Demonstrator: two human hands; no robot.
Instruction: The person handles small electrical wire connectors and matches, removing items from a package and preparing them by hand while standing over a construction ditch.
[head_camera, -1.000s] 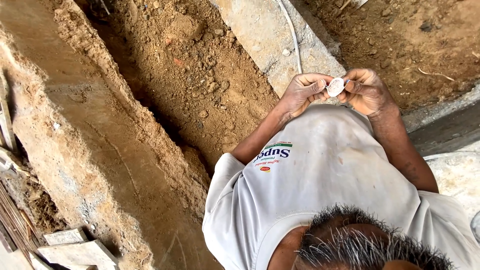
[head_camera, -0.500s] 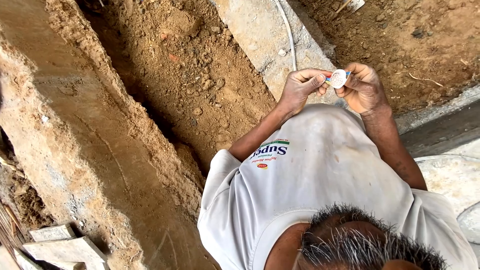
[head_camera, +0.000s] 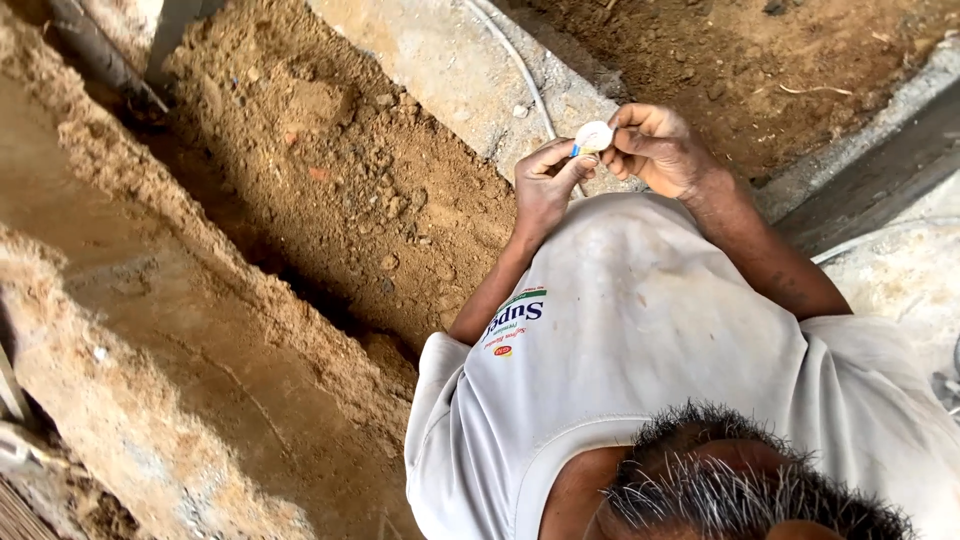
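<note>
**Desk:** What have you got in your hands?

**Caption writer:** A small white disc (head_camera: 593, 135), held out in front of your chest, over the edge of the concrete slab (head_camera: 440, 60). Your right hand (head_camera: 655, 150) grips it between thumb and fingers from the right. Your left hand (head_camera: 545, 185) pinches its lower left edge, where a bit of blue shows. Both hands are closed on the disc; neither is free.

**Desk:** And what sort of disc is it?

**Caption writer:** Round, flat and pale. It is too small to tell more.

**Desk:** What lies around you?

**Caption writer:** You are bent forward in a white shirt (head_camera: 640, 330), soiled in places, both forearms bare. To your left runs a trench (head_camera: 250, 230) cut into brown earth, with loose soil and small stones (head_camera: 350, 180) banked on its far side. Past that bank lies the concrete slab, and a thin white line (head_camera: 520, 75) runs along it towards your hands. A dark pipe (head_camera: 95, 55) lies at the top left, at the head of the trench. On your right there is a grey stone edge (head_camera: 860, 140), with bare ground beyond it.
</note>
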